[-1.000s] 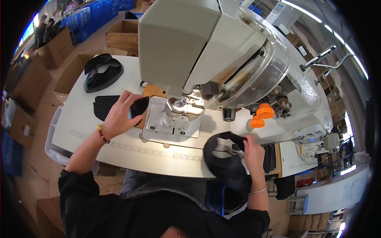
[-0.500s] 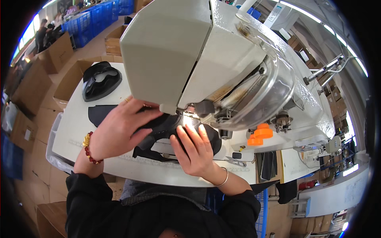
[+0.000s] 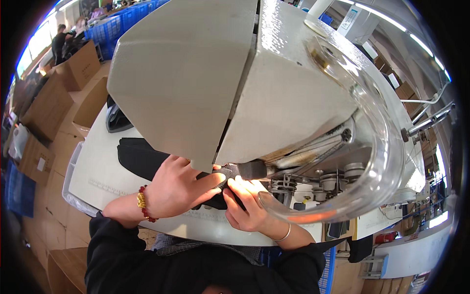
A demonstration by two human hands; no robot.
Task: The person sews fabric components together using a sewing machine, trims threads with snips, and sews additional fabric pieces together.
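Under the sewing machine's head [image 3: 196, 78], both of my hands hold a black textured piece [image 3: 228, 172], which looks like fabric or soft leather. My left hand [image 3: 169, 188], wearing a red beaded bracelet, grips it from the left with thumb and fingers. On the other side, my right hand [image 3: 247, 208], with a thin bangle, pinches its right part near the lit sewing spot. The machine head hides the needle and much of the piece. A flat black panel [image 3: 139, 156] lies on the white table [image 3: 95, 169], left of my left hand.
A dark moulded shape [image 3: 117, 121] sits at the table's far left, partly behind the machine head. A clear curved guard [image 3: 387, 166] juts out at right, over metal thread parts [image 3: 328, 181]. Cardboard boxes [image 3: 78, 66] and blue crates [image 3: 105, 32] stand beyond the table.
The view has moved closer to the machine, whose head now fills more of it. My hands have come closer together, and my right fingers have gone from lying spread on the piece to pinching it.
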